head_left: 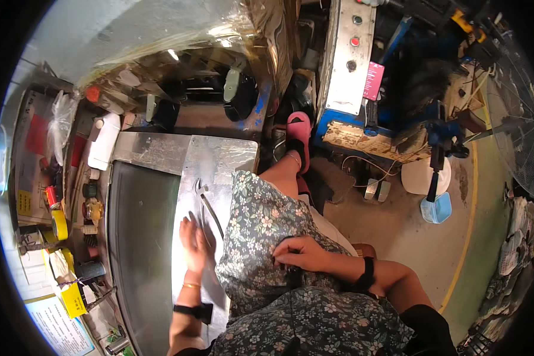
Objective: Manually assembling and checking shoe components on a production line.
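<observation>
My left hand (193, 244) lies over the bare metal plate (219, 154), fingers stretched out and holding nothing I can see. Just beyond its fingertips rests a pair of pliers (206, 197) with a metal head and long curved handles. My right hand (302, 254) is at my lap, over the dark floral apron (261, 219). Its fingers are bent and pressed together; a small dark spot shows at the fingertips, too small to name. Both wrists wear black bands.
A dark panel (142, 237) adjoins the plate on the left, beside shelves with a white bottle (104, 141) and yellow tape (59, 224). Ahead is a machine under plastic sheeting (160, 35). A control box (350, 53) with buttons stands right. A foot pedal (377, 190) and blue basin (436, 207) are on the floor.
</observation>
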Demonstrator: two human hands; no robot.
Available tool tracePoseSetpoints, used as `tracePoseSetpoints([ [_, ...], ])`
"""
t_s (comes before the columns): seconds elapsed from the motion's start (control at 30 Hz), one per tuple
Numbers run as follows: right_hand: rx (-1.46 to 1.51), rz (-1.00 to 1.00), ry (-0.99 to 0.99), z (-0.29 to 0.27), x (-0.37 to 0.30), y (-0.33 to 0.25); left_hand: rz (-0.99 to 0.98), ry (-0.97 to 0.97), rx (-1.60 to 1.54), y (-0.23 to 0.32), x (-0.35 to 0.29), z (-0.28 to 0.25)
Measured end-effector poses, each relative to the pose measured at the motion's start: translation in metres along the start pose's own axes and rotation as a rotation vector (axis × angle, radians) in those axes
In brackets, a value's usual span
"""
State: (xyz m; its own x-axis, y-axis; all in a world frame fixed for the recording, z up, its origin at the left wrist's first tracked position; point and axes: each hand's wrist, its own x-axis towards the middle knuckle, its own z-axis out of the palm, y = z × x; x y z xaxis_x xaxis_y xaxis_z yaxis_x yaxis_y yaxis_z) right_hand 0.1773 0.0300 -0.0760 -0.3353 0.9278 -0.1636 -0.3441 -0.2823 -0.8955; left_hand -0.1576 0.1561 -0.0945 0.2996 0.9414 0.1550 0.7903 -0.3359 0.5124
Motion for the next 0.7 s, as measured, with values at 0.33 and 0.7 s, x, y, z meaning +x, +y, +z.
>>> tracePoseSetpoints([
  [0.33, 0.024, -0.138, 0.085, 0.020, -0.009, 0.013, 0.056, 0.016, 0.206, 0.033, -0.068, 0.028],
  [0.7, -0.530, -0.248, 0.015, 0.034, -0.030, -0.009, 0.012, 0.009, 0.211, 0.026, -0.070, 0.034],
])
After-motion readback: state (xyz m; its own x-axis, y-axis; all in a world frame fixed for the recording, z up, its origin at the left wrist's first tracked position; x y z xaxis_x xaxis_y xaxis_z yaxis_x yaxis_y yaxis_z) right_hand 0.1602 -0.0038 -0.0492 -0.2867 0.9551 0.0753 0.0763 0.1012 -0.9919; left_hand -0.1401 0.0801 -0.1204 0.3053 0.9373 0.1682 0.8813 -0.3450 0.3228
